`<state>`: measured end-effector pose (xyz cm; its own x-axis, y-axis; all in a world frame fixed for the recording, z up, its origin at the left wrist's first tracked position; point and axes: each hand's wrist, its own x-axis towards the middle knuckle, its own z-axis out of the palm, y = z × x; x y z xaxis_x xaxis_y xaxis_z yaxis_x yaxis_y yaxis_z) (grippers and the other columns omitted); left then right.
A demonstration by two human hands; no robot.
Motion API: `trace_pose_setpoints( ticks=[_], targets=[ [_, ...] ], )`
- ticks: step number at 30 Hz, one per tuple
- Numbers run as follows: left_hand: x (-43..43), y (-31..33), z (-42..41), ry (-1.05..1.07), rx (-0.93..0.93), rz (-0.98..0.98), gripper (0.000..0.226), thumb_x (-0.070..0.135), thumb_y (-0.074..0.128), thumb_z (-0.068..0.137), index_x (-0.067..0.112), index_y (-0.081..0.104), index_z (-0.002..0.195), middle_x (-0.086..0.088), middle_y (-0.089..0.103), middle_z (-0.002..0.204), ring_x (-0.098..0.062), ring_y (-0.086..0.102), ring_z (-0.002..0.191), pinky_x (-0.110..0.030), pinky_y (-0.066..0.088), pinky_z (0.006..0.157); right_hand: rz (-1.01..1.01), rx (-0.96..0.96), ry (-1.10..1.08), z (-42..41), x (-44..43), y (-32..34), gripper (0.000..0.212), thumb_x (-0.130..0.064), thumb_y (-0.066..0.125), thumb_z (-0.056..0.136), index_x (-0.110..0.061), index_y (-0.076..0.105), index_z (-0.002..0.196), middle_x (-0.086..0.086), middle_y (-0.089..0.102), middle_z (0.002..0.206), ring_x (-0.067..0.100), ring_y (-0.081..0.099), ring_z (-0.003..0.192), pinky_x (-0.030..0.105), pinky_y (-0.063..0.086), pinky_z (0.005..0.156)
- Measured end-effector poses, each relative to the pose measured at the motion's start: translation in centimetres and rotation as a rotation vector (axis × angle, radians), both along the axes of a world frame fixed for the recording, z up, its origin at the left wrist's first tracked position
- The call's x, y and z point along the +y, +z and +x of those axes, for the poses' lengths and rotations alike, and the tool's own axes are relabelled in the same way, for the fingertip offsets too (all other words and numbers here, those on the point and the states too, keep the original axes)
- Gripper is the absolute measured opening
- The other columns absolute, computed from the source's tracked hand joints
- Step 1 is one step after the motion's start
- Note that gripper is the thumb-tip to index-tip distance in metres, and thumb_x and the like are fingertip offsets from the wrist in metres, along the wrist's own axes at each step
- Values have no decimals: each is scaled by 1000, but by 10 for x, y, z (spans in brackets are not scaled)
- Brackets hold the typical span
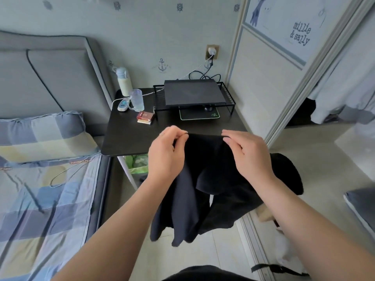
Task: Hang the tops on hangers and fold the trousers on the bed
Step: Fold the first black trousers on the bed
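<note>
1. Your left hand pinches the top edge of the black garment between thumb and curled fingers. Your right hand grips the same edge close by, fingers curled over the cloth.
2. In the head view, the garment hangs from both hands in front of the near edge of the dark desk, above the floor. The bed lies off to your left. I cannot tell whether it is a top or trousers.
3. Both holds sit on a narrow strip of edge, so a sharp shake could pull it free and drop the cloth on the floor.
4. The right part hangs bunched, and laying it down like that would likely trap creases.
</note>
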<state>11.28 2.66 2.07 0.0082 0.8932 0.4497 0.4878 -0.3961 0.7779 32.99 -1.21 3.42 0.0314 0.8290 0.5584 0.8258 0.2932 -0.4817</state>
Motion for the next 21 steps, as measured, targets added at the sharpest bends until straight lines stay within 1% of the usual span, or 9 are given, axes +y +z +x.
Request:
trace_pose_setpoints(
  ticks=[4, 6, 7, 9, 11, 13, 17, 19, 21],
  targets=[
    [9, 42, -23, 57, -86, 97, 15, 32, 52, 99, 36, 51, 85, 15, 55, 64, -11, 48, 56, -33, 42, 56, 120, 18, 37, -32, 15, 60, 23, -22, 61, 100, -12, 76, 113, -3, 75, 110, 16, 70, 103, 39, 55, 91],
    [10, 67, -40, 75, -129, 161, 20, 29, 51, 101, 40, 48, 84, 16, 51, 61, -11, 43, 54, -32, 39, 55, 173, 36, 78, -53, 23, 91, 22, -23, 61, 100, -8, 76, 108, -1, 76, 101, 17, 70, 94, 40, 56, 83],
    [11, 79, -50, 90, -157, 201, 22, 27, 51, 101, 40, 47, 84, 16, 51, 61, -10, 42, 54, -30, 38, 55, 206, 28, 104, -65, 26, 106, 23, -24, 61, 100, -7, 76, 103, 2, 75, 93, 20, 70, 86, 42, 56, 78],
    [11, 105, -77, 144, -222, 282, 18, 24, 51, 101, 33, 48, 85, 16, 55, 66, -9, 46, 57, -29, 41, 56, 258, -13, 155, -94, 32, 137, 30, -30, 58, 101, -5, 73, 94, 6, 69, 75, 26, 64, 69, 44, 52, 66],
    [12, 131, -111, 215, -269, 353, 13, 24, 51, 100, 30, 51, 88, 17, 59, 71, -8, 50, 61, -23, 42, 60, 291, -46, 212, -131, 37, 168, 37, -37, 53, 101, -5, 70, 90, 7, 63, 68, 28, 58, 64, 44, 49, 62],
    [8, 155, -151, 292, -285, 400, 14, 25, 52, 99, 32, 52, 87, 21, 59, 69, -6, 49, 60, -20, 40, 59, 312, -78, 287, -171, 41, 196, 40, -42, 51, 100, -8, 69, 91, 6, 60, 66, 29, 55, 63, 43, 48, 61],
    [-16, 185, -240, 409, -296, 424, 25, 26, 52, 99, 40, 49, 80, 18, 56, 63, -6, 44, 54, -17, 35, 54, 274, -114, 466, -254, 49, 226, 31, -39, 55, 100, -14, 69, 90, -2, 52, 59, 24, 48, 59, 39, 45, 60],
    [-32, 193, -285, 440, -314, 388, 23, 25, 52, 99, 37, 50, 80, 13, 54, 60, -9, 40, 52, -20, 33, 52, 217, -108, 561, -298, 51, 230, 29, -39, 57, 100, -16, 69, 87, -2, 57, 62, 19, 52, 61, 38, 47, 62],
    [-47, 197, -327, 458, -351, 310, 17, 25, 54, 98, 28, 52, 81, 0, 46, 58, -16, 35, 50, -26, 31, 48, 166, -77, 627, -342, 56, 227, 27, -40, 58, 99, -19, 71, 87, -2, 64, 68, 16, 58, 66, 38, 50, 67]
  ],
)
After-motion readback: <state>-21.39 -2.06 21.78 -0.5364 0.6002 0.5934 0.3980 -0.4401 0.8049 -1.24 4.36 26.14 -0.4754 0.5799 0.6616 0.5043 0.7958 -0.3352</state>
